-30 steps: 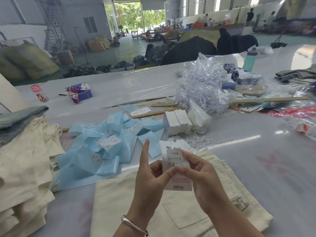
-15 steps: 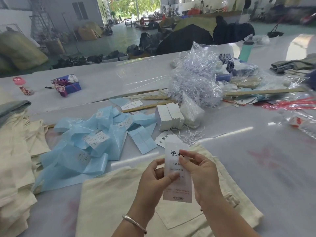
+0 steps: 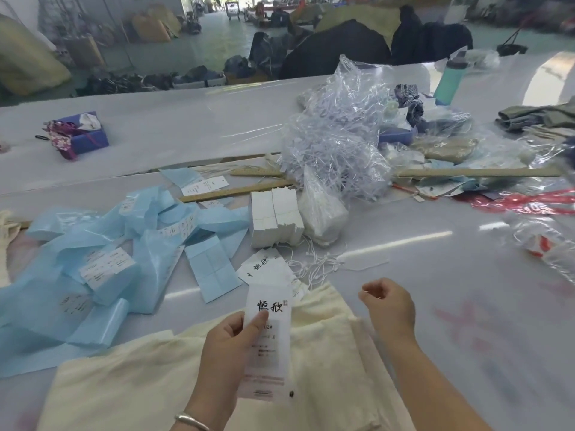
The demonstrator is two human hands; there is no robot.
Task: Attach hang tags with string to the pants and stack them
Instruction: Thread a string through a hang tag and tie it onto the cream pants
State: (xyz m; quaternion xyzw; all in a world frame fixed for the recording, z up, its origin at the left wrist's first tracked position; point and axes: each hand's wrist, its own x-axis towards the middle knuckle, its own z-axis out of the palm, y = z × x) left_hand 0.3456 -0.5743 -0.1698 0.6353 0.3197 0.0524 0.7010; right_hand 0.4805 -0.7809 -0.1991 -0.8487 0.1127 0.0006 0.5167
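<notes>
Head view: left hand [image 3: 231, 340] pinches hang tag [image 3: 267, 343] near its top, above cream pants [image 3: 326, 353]. Right hand [image 3: 389, 306] hovers curled, empty. Tag looks light, stiff, bendable; hold by the edges. Loose strings [image 3: 320, 262] look thin, tangly; pick one by its end.

bare table [image 3: 451, 306] right of the pants [image 3: 326, 353]; blue wrappers [image 3: 102, 269] crowd the left.
</notes>
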